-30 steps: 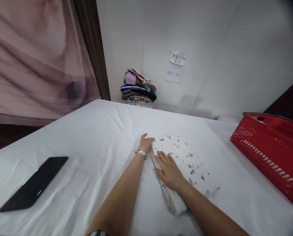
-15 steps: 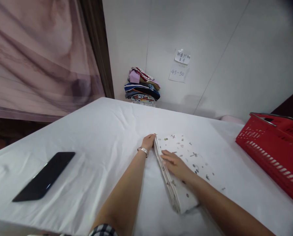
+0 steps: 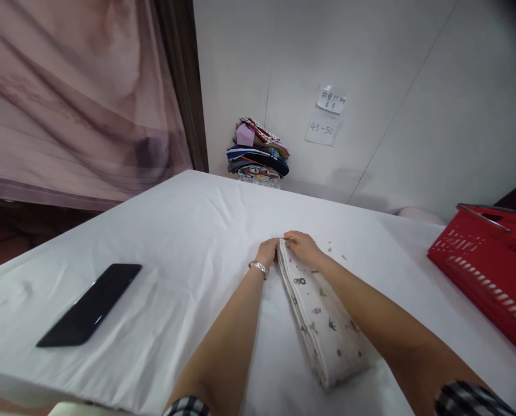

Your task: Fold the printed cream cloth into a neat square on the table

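A folded white cloth with small printed figures [image 3: 322, 318] lies lengthwise on the white-covered table [image 3: 188, 231] in front of me. My left hand [image 3: 268, 252], with a silver bracelet on the wrist, pinches the far left corner of the cloth. My right hand [image 3: 300, 245] rests over the same far end, fingers curled on the top layers. The two hands touch each other there. My right forearm lies along the right side of the cloth and hides part of it.
A black phone [image 3: 91, 303] lies on the table at the left. A red plastic basket [image 3: 487, 260] stands at the right edge. A pile of folded coloured clothes [image 3: 258, 153] sits at the far wall under two paper notes [image 3: 325, 115]. A pinkish curtain hangs at left.
My right hand has slid from the middle of the cloth up to its far end, beside the left hand. The cloth now shows narrower, its right half folded over.
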Motion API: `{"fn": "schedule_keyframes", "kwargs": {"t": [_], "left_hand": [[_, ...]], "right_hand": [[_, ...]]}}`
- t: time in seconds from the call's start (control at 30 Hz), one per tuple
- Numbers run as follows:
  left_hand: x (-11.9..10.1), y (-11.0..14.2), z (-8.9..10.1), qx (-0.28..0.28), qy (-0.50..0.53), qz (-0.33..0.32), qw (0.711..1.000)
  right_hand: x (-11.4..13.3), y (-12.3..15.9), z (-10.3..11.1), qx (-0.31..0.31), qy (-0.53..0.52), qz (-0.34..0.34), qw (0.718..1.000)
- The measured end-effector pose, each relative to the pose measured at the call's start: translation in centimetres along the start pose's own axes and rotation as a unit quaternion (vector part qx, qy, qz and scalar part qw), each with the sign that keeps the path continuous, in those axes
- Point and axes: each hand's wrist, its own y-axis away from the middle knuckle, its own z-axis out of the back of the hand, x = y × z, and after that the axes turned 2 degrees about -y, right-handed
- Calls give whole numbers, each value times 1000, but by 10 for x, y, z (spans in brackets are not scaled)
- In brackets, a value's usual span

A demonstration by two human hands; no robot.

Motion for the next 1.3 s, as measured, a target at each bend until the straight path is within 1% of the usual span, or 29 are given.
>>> {"fn": "schedule_keyframes", "kwargs": {"t": [0.1, 0.2, 0.27, 0.37, 0.5, 0.63, 0.8, 0.9, 0.97, 1.03, 1.2, 1.3], "left_hand": [[-1, 1, 0, 19, -4, -13, 1000], [-3, 2, 1, 24, -13, -18, 999], [-5, 2, 1, 30, -23, -13, 999], [-7, 4, 1, 39, -28, -11, 999], [-8, 6, 1, 45, -23, -10, 999], [-9, 6, 1, 35, 8, 12, 999], [-11, 8, -1, 39, 48, 44, 997], [-12, 9, -1, 26, 61, 59, 996], [-13, 9, 0, 18, 63, 61, 996], [-13, 10, 0, 17, 67, 60, 996], [-10, 9, 0, 53, 95, 73, 991], [-7, 7, -2, 28, 66, 60, 996]], "right_hand": [[-1, 2, 2, -6, -67, -4, 998], [-1, 2, 4, -5, -125, 15, 992], [-2, 0, 4, -3, -152, 22, 988], [-6, -3, 1, 13, -173, 12, 985], [-10, -7, 0, 54, -169, 0, 984], [-11, -7, 3, 83, -121, 12, 989], [-8, -2, 8, 63, -95, 11, 993], [-8, -2, 10, 80, -92, 22, 992], [-8, -4, 10, 102, -98, 26, 990], [-8, -6, 10, 108, -108, 32, 988], [-6, -3, 18, 74, -148, 55, 985], [-3, -2, 26, 84, -142, 42, 985]]}}
